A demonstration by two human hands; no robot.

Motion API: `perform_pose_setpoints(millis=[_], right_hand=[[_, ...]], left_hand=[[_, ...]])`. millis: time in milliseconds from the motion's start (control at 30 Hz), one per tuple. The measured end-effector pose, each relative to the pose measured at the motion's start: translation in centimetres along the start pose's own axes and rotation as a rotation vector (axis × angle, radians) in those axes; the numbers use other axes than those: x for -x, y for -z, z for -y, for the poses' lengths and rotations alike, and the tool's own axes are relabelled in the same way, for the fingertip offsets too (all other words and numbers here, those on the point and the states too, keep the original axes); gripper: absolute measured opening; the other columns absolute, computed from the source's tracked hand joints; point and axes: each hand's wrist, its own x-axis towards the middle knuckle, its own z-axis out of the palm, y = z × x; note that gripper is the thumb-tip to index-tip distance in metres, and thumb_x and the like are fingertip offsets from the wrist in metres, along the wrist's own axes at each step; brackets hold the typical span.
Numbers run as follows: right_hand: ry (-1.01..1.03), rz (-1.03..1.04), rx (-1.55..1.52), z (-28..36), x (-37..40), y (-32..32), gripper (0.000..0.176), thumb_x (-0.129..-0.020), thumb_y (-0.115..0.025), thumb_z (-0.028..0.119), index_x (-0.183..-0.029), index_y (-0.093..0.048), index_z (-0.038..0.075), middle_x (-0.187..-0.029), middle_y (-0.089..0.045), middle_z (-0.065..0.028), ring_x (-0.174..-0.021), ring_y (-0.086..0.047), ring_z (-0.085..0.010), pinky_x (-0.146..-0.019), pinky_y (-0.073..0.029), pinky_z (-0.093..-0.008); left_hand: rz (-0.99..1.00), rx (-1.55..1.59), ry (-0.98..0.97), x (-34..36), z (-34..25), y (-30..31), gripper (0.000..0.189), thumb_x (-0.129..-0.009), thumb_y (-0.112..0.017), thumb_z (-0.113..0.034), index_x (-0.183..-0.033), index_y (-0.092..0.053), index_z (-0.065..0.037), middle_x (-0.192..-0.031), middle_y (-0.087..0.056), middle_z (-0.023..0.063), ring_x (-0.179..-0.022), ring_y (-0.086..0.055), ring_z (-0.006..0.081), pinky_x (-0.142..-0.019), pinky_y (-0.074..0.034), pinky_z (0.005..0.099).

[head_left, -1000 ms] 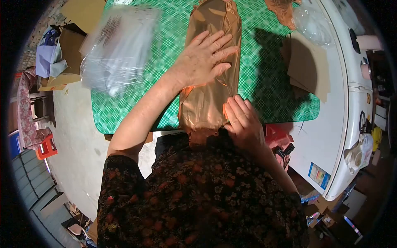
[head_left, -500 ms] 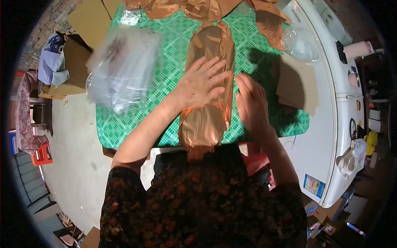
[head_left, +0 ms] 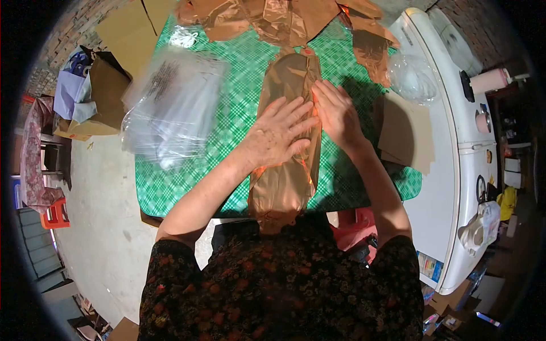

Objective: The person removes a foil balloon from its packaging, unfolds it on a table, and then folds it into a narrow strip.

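A long folded copper-coloured foil balloon lies lengthwise on the green checked tablecloth, its near end hanging over the table edge. My left hand rests flat across its middle with the fingers spread. At the balloon's right edge, my right hand touches the foil with its fingertips, fingers stretched out and lying close together. More crumpled copper foil spreads across the far side of the table. Under both hands, part of the balloon is hidden.
Left on the table sits a stack of clear plastic bags. Brown cardboard sheets lie at the right, near a clear plastic bundle. A white refrigerator borders the table's right side. An open cardboard box stands at the left.
My right hand has moved up and left from the tablecloth onto the balloon's right edge. My left hand stays flat on the foil. The whole view has shifted slightly.
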Motion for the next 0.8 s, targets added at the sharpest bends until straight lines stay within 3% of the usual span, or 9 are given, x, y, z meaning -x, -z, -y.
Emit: perform_pose_setpoints(millis=[100,300,500,733,800], right_hand=[[-0.031,0.059,-0.031,-0.1,-0.3,-0.1,0.041,-0.093,-0.058,0.003,-0.134,-0.061,-0.004,-0.139,-0.06,-0.02,-0.137,-0.052,-0.0364,-0.116,-0.036,-0.0483],[-0.029,0.107,-0.024,-0.2,-0.5,0.1,0.041,-0.095,-0.055,0.002,-0.135,-0.06,-0.003,-0.142,-0.059,-0.0188,-0.142,-0.048,-0.0351,-0.119,-0.033,-0.0498],[-0.013,0.12,-0.018,-0.1,-0.2,-0.3,0.047,-0.092,-0.056,0.002,-0.139,-0.056,-0.004,-0.146,-0.055,-0.0194,-0.144,-0.045,-0.0361,-0.118,-0.032,-0.0501],[-0.019,0.066,-0.019,-0.1,0.2,0.2,0.047,-0.094,-0.057,0.004,-0.141,-0.055,-0.002,-0.149,-0.053,-0.0151,-0.145,-0.043,-0.0345,-0.12,-0.03,-0.0488],[-0.015,0.089,0.05,0.4,1.2,0.8,0.045,-0.094,-0.058,0.01,-0.138,-0.056,-0.001,-0.145,-0.054,-0.0167,-0.139,-0.047,-0.0369,-0.116,-0.034,-0.0529]], left_hand=[[0.006,0.002,0.016,0.0,-0.2,0.2,0.058,-0.104,-0.047,-0.047,-0.154,-0.047,-0.017,-0.164,-0.037,0.0126,-0.154,-0.028,0.0305,-0.127,-0.018,0.0498],[-0.025,0.017,0.018,-0.1,-0.4,0.6,0.063,-0.104,-0.048,-0.047,-0.158,-0.04,-0.015,-0.164,-0.035,0.0139,-0.154,-0.028,0.0306,-0.128,-0.017,0.0495],[-0.058,0.088,0.017,0.0,-0.3,0.4,0.066,-0.101,-0.053,-0.045,-0.155,-0.043,-0.01,-0.161,-0.04,0.016,-0.152,-0.033,0.031,-0.126,-0.021,0.0495],[0.03,-0.013,0.014,-0.1,-0.2,0.6,0.066,-0.105,-0.046,-0.047,-0.157,-0.039,-0.007,-0.163,-0.037,0.0147,-0.154,-0.03,0.0291,-0.128,-0.019,0.0466],[0.018,-0.019,0.008,-0.1,-0.2,0.4,0.066,-0.105,-0.046,-0.048,-0.156,-0.041,-0.007,-0.163,-0.039,0.0151,-0.153,-0.031,0.0291,-0.127,-0.02,0.0466]])
